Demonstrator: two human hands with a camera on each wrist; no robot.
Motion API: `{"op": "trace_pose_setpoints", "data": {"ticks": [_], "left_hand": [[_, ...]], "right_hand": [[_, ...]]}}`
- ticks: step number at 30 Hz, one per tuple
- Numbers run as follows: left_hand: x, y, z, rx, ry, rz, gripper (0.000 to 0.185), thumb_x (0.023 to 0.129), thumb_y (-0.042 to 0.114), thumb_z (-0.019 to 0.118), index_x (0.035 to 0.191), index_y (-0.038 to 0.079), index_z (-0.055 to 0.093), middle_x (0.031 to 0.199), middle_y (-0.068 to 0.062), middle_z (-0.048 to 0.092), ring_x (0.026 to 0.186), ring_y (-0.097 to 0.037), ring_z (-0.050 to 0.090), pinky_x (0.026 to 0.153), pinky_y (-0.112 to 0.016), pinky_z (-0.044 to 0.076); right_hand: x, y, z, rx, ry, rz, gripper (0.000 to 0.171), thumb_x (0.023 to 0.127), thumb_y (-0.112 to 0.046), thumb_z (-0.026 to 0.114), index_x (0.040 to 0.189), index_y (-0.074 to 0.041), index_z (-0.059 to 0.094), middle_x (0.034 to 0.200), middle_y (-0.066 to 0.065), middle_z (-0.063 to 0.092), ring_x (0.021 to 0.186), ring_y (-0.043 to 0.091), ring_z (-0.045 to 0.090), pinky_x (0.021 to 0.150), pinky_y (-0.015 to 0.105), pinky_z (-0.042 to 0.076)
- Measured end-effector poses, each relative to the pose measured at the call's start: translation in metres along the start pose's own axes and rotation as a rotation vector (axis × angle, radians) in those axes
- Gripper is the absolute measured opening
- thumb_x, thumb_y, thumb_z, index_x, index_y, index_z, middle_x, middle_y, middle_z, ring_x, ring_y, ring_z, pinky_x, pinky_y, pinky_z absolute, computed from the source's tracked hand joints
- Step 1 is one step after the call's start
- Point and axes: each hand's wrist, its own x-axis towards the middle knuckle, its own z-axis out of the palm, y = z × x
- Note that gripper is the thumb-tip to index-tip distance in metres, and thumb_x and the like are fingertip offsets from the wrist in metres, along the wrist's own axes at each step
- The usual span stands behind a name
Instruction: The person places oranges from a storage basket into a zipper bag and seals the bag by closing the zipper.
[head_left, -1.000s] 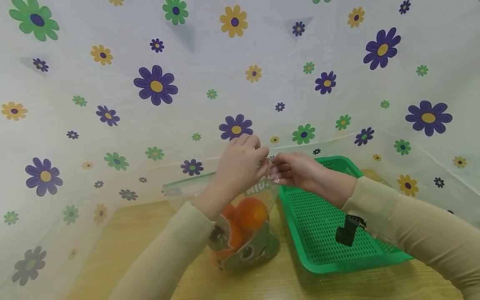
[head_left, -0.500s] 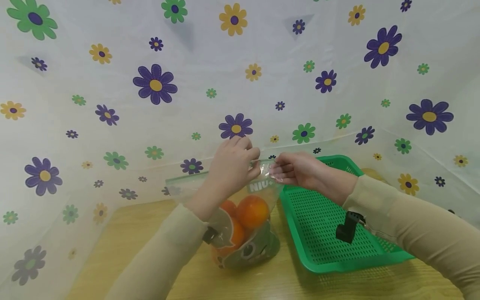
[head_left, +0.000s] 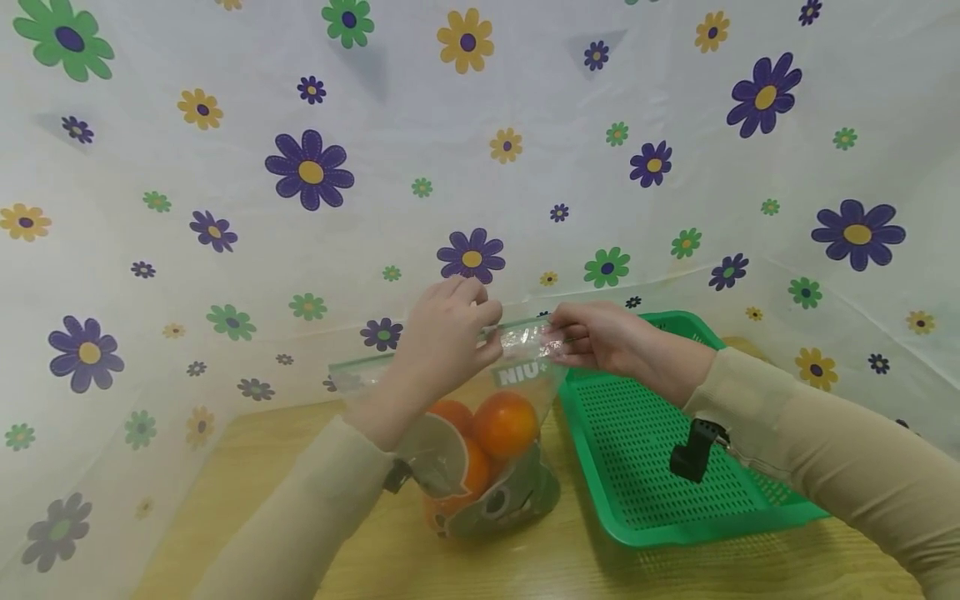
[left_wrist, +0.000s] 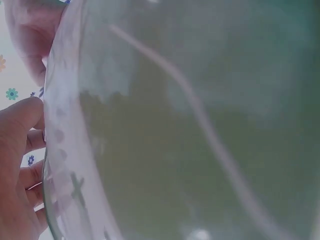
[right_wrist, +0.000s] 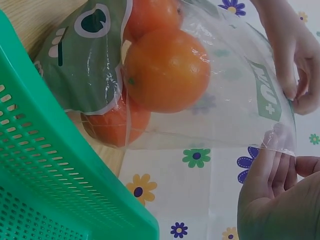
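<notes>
A clear zip-top bag (head_left: 498, 512) with a green cartoon print stands upright on the table, holding several oranges (head_left: 506, 425). My left hand (head_left: 442, 337) pinches the bag's green-lined top edge near the middle between thumb and fingers. At the top right corner, my right hand (head_left: 603, 340) grips the same edge; the right wrist view shows its thumb on one side and its fingers behind the clear film. Bag film fills most of the left wrist view, blurred by closeness. My left forearm hides part of the bag's left side.
A green plastic basket (head_left: 600, 500) with a perforated bottom stands right beside the bag, under my right forearm. Beneath both is a wood-grain table (head_left: 277, 450). A white flowered sheet (head_left: 390, 125) rises behind and at the sides.
My left hand has slid leftward along the bag's top edge, away from my right hand, baring more of the strip between them. My right hand keeps its hold on the corner.
</notes>
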Motion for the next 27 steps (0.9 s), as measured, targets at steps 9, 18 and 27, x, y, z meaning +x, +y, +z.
{"op": "trace_pose_setpoints", "data": {"ticks": [9,18,27], "left_hand": [[-0.013,-0.015,-0.001,-0.007,0.01,-0.021,0.006,0.088,0.017,0.076,0.092,0.013,0.075,0.097,-0.006,0.068,0.098,-0.027,0.063,0.092,-0.04,0.057],[-0.025,-0.029,-0.006,0.027,0.034,0.014,0.008,0.086,0.017,0.078,0.092,0.013,0.076,0.098,-0.007,0.068,0.103,-0.03,0.065,0.096,-0.043,0.057],[-0.037,-0.043,-0.007,0.027,0.05,0.014,0.008,0.084,0.015,0.078,0.087,0.011,0.073,0.098,-0.008,0.068,0.101,-0.03,0.065,0.096,-0.045,0.057]], "right_hand": [[0.002,0.001,-0.005,0.009,-0.009,-0.011,0.016,0.104,-0.012,0.055,0.101,-0.003,0.068,0.078,0.0,0.074,0.068,0.01,0.071,0.071,0.019,0.063],[0.003,0.001,-0.007,0.015,-0.027,-0.016,0.019,0.104,-0.012,0.054,0.097,-0.004,0.069,0.078,0.001,0.075,0.068,0.01,0.073,0.071,0.019,0.063],[0.004,0.002,-0.009,0.003,-0.014,-0.021,0.019,0.103,-0.012,0.053,0.099,-0.003,0.069,0.079,0.001,0.075,0.07,0.01,0.074,0.072,0.019,0.063]]}}
